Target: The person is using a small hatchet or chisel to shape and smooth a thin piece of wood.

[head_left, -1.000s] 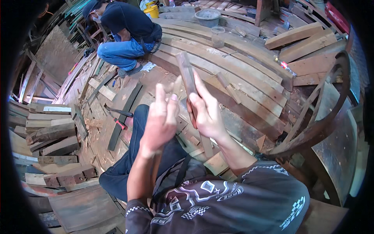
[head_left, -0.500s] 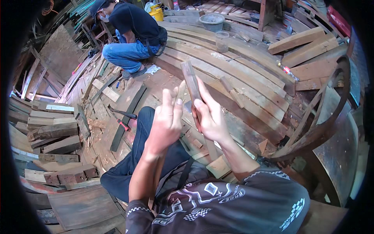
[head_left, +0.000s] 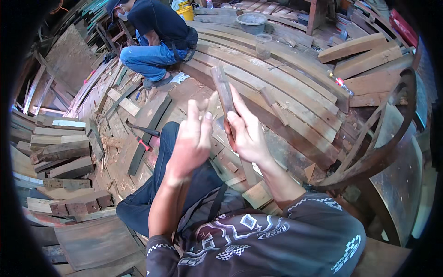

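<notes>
In front of my chest, my right hand (head_left: 245, 134) is wrapped round a narrow brown wooden bar (head_left: 222, 87), whose squared end points up and away. A reddish-brown edge shows below its fingers. Close to its left, my left hand (head_left: 191, 138) is closed, thumb raised against the fingers. A thin pale wooden strip (head_left: 213, 99) sticks out past its fingertips; most of it is hidden by the hand. The two hands are apart. Beyond my right hand, a short wooden stick (head_left: 275, 107) rests against the curved planks (head_left: 295, 87).
A red-handled tool (head_left: 143, 142) and a black-handled tool (head_left: 146, 130) lie by a dark board (head_left: 154, 120) at left. Stacked timber (head_left: 64, 152) lines the left. A co-worker (head_left: 159, 41) crouches ahead. A curved band (head_left: 397, 134) arches at right. A grey basin (head_left: 251, 23) stands far off.
My left hand has shifted slightly left and down, a little farther from the bar. The bar in my right hand has moved slightly left. The co-worker's arm has moved.
</notes>
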Tool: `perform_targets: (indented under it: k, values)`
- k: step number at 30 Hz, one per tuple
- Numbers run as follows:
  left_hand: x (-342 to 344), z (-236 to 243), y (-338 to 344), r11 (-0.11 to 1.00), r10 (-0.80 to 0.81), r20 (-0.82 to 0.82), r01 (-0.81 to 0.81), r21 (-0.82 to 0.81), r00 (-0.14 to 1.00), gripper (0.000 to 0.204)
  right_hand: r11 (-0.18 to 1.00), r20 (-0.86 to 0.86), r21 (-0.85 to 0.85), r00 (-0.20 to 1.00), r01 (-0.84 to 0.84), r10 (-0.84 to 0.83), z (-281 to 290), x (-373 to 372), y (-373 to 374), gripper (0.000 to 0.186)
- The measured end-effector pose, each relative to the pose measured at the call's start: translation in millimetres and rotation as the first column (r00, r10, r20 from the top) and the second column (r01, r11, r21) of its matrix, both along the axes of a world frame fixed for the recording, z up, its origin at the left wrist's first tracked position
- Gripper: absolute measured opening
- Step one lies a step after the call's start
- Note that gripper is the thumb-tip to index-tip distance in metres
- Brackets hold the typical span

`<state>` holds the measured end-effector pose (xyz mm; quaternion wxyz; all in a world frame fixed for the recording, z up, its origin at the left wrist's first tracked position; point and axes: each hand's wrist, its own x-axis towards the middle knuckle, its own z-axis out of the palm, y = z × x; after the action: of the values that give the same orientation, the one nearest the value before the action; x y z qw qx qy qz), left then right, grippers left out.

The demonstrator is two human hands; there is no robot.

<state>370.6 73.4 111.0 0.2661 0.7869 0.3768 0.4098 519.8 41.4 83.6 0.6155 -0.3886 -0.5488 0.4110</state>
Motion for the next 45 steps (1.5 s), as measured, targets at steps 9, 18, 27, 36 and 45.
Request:
perform_targets:
  k: [9,18,27,36,45]
  values:
    - [-2,0,-4,0.997,0.053,-0.066,-0.049,0.059,0.996,0.03,1.0,0.055,-0.014,0.999,0.002,-0.001,3,-1,5,0.057]
    - [-5,-4,-3,1.0,-0.001,0.022,0.001,0.006,1.0,0.033,0.999,-0.033,0.009,0.999,-0.033,0.033,-5,-8,6,0.055]
    - [9,0,-14,0.999,-0.033,-0.026,0.033,-0.019,0.999,0.024,0.946,0.005,0.26,0.98,0.192,-0.2,-26,-8,30,0.052]
    - [-1,5,-19,0.915,-0.13,0.279,0.223,-0.337,0.951,0.02,0.993,-0.524,0.068,0.844,-0.093,0.115,-10,9,13,0.057]
    - [-3,6,-22,0.931,-0.135,0.262,0.213,-0.296,0.955,0.024,0.941,-0.417,0.313,0.909,0.125,0.019,7,5,0,0.044]
